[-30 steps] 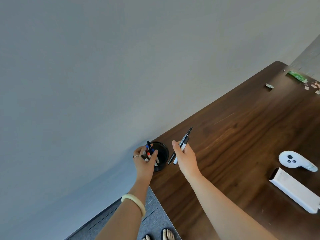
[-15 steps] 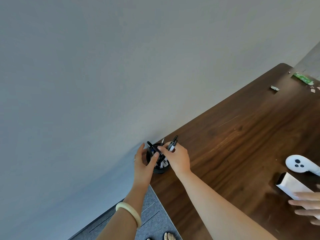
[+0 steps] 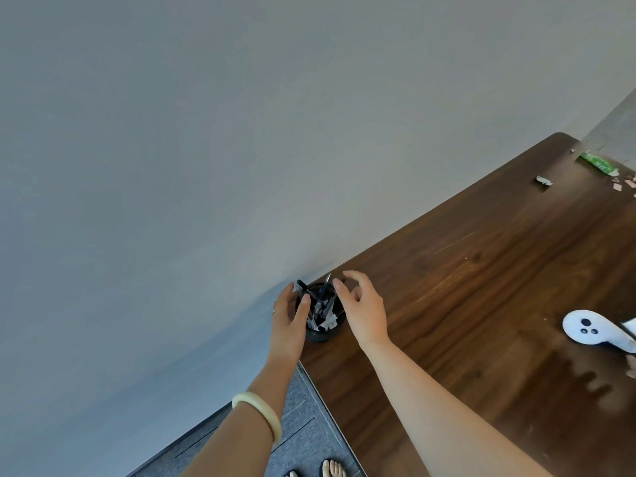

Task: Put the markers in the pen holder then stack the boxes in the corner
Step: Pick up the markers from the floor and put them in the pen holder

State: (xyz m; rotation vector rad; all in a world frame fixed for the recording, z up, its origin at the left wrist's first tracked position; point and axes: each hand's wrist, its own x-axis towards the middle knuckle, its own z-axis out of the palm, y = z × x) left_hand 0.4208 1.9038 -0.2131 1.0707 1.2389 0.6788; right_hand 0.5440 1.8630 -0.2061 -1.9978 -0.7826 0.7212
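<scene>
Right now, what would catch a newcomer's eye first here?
A black pen holder crammed with markers stands on the wooden table, at its corner by the wall. The left hand cups it; the right hand hovers open beside it. A white controller lies at the picture's right edge.

One wide-angle view from the person's head looks forward and down, near the pen holder (image 3: 323, 333) at the table (image 3: 481, 304) corner. The view is rolled, so the table edge runs diagonally. The wall (image 3: 206, 132) fills the upper left, and feet (image 3: 332, 468) show at the bottom.
</scene>
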